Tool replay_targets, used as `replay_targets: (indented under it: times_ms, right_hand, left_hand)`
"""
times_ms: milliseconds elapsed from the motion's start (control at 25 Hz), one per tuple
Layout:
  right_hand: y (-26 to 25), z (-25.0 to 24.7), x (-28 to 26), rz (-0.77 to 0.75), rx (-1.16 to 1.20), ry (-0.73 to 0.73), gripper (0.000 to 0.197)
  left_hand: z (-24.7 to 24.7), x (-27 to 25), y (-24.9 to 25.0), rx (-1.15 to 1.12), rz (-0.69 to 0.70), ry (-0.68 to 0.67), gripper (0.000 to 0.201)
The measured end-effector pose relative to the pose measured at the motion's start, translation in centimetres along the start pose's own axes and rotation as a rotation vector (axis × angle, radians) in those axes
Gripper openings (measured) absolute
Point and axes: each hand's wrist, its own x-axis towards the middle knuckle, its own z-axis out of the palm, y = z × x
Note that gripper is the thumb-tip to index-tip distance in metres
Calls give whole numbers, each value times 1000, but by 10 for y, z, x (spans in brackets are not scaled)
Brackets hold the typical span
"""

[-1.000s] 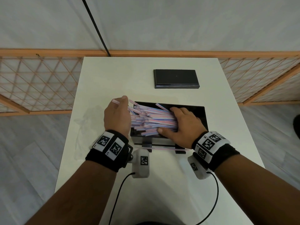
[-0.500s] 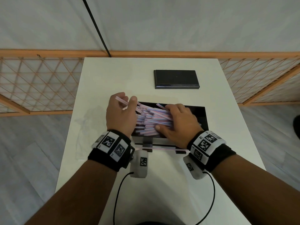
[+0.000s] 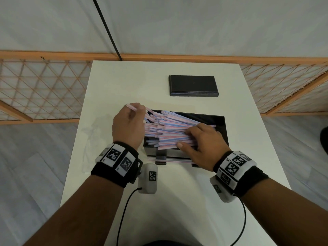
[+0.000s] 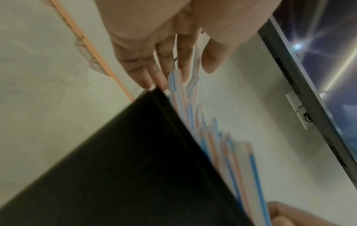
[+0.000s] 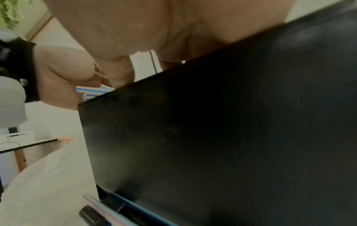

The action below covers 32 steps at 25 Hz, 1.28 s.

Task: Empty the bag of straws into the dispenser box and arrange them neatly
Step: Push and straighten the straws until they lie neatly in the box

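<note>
Head view: even soft light, sharp, frame edges bowed. Wrist views blurred, dim; dispenser box wall near-black. Star glare right of box.

Head view: the right hand covers the right ends of the straws; the left hand hides the left wall of the dispenser box. I find the left wrist view blurred; in the right wrist view the box wall conceals the fingertips.

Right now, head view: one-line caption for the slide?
At the open dispenser box, left hand pinches one straw while right hand grips the skewed striped straws; black lid lies behind.
</note>
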Motion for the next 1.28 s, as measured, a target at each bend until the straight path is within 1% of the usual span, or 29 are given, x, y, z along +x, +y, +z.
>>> replay_targets:
  times_ms: [40, 120, 240, 320, 440, 560, 680, 840, 920, 1040, 1160, 1200, 1240, 1280]
  right_hand:
    - [0, 0, -1, 9, 13, 19, 67]
    - [1, 0, -2, 21, 43, 48, 65]
    - [1, -2, 0, 32, 54, 62, 62]
    - [1, -1, 1, 33, 43, 62, 63]
    - [1, -2, 0, 51, 48, 79, 63]
    - [0, -12, -2, 58, 109, 128, 62]
    - [-2, -31, -2, 17, 157, 206, 58]
    - [-16, -65, -3, -75, 237, 347, 35]
    - [-23, -74, -2, -139, 256, 372, 34]
    - [-27, -71, 4, -189, 252, 341, 35]
    - [-24, -56, 13, -189, 196, 297, 17]
    - [-23, -51, 16, -179, 156, 274, 14]
    - [-22, -46, 18, -156, 114, 238, 14]
    - [-19, -43, 20, -127, 75, 195, 16]
  left_hand:
    - [-3, 0, 2, 69, 50, 16, 13]
    - [-9, -1, 11, 141, 133, 42, 23]
    - [-14, -6, 34, 110, 286, 64, 20]
    - [-18, -9, 52, 121, 418, 89, 16]
    - [-23, -17, 79, 120, 585, 113, 17]
    - [-28, -27, 96, 61, 658, 100, 14]
    - [-31, -34, 108, 30, 720, 98, 13]
    - [-25, -41, 110, -36, 699, 42, 12]
    - [-18, -42, 104, -67, 656, -14, 10]
    - [-8, -41, 87, -68, 562, -90, 8]
    - [-3, -39, 68, -49, 400, -211, 10]
    - [-4, -39, 63, -34, 368, -264, 6]
    - [-6, -39, 60, -21, 355, -298, 6]
    - [-8, -38, 60, 2, 354, -282, 18]
